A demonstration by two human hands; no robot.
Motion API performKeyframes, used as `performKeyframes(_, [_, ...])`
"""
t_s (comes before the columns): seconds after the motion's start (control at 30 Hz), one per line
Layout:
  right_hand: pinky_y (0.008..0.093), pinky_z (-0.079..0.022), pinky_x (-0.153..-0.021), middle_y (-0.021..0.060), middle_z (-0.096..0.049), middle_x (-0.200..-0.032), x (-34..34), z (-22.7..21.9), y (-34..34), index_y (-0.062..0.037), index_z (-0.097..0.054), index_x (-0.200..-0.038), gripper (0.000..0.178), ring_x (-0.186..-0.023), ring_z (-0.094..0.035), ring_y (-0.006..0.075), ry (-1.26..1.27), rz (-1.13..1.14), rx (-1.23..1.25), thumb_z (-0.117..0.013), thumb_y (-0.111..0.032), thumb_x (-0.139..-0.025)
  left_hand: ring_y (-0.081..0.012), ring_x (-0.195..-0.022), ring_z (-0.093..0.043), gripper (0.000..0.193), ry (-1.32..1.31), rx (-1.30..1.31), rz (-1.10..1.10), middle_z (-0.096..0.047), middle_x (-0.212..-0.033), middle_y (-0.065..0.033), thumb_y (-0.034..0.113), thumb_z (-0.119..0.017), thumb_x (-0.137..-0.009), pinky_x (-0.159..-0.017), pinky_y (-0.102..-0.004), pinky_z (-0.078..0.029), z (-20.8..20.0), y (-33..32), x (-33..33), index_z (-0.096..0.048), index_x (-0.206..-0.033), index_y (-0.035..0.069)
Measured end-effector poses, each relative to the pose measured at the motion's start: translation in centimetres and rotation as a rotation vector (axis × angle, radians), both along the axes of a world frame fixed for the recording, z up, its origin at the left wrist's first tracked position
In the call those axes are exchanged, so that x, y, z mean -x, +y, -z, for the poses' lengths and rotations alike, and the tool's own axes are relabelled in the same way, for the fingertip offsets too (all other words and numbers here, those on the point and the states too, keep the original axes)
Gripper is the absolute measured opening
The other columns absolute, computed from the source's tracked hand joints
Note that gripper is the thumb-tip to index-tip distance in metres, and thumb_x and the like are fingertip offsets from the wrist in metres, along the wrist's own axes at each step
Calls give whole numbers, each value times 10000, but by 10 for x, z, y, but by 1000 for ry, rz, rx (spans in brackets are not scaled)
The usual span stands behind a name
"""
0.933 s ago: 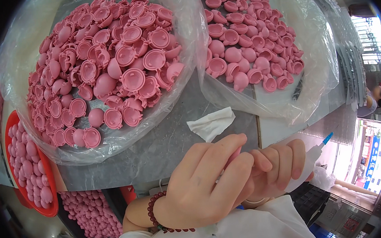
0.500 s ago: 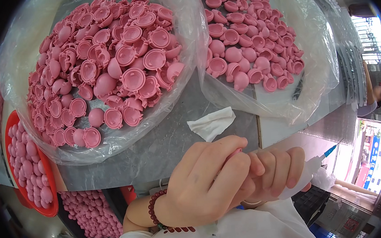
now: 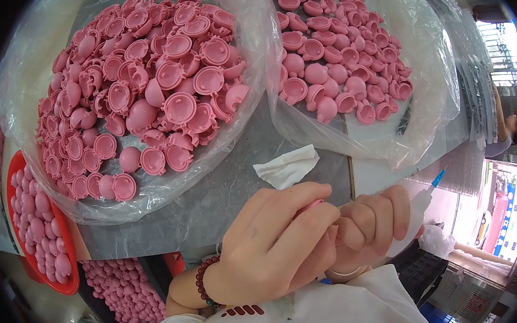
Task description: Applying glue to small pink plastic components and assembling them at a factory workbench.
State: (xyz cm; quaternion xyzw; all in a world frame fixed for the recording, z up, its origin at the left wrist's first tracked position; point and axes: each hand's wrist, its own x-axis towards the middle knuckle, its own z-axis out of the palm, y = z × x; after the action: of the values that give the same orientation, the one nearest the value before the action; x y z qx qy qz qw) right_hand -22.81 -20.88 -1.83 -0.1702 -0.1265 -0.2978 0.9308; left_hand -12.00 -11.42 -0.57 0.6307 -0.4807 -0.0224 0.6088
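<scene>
While pink half-shells (image 3: 143, 79) lie heaped on the table (image 3: 212, 189) at L, the L hand (image 3: 271, 245), fingers curled, seems to pinch a mostly hidden pink part (image 3: 315, 204), ctr; R hand's (image 3: 370, 225) fingers wrap a translucent bottle (image 3: 417, 208) w/ blue needle tip (image 3: 438, 177). Step's prob. pressing the part; next move calls for steady grip, tip clear.

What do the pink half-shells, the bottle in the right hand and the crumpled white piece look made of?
Pink half-shells: probably moulded plastic, satin, judging by crisp rims and small tabs.
Bottle: likely plastic, smooth; its wall looks cloudy and translucent.
White piece: matte, softly creased; tissue or thin cloth, can't tell which.
</scene>
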Motion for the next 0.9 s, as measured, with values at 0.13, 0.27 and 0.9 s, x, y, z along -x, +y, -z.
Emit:
performKeyframes(0.13, [244,-290,-521,31,-458,-611,0,2,0,-83,-453,-744,294,-535,-364,112,-22,-32,-76,-522,-355,-829,-191,-578,-523,300,1,27,31,-597,-895,-125,-11,-631,-505,-511,-265,-421,5,1,2,-603,-801,24])
performKeyframes(0.27, [244,-293,-539,32,-443,-620,0,1,0,-81,-449,-748,293,-560,-362,111,-10,-42,-64,-523,-352,-830,-193,-578,-522,309,29,38,68,-597,-898,-128,7,-642,-503,-517,-266,-427,5,1,2,-608,-809,26])
performKeyframes(0.9, [258,-293,-539,49,-485,-586,0,-3,9,-80,-461,-741,302,-508,-342,113,60,223,143,-521,-365,-820,-195,-578,-555,315,-37,77,62,-606,-852,-120,43,-661,-520,-487,-251,-429,9,-2,6,-629,-832,20])
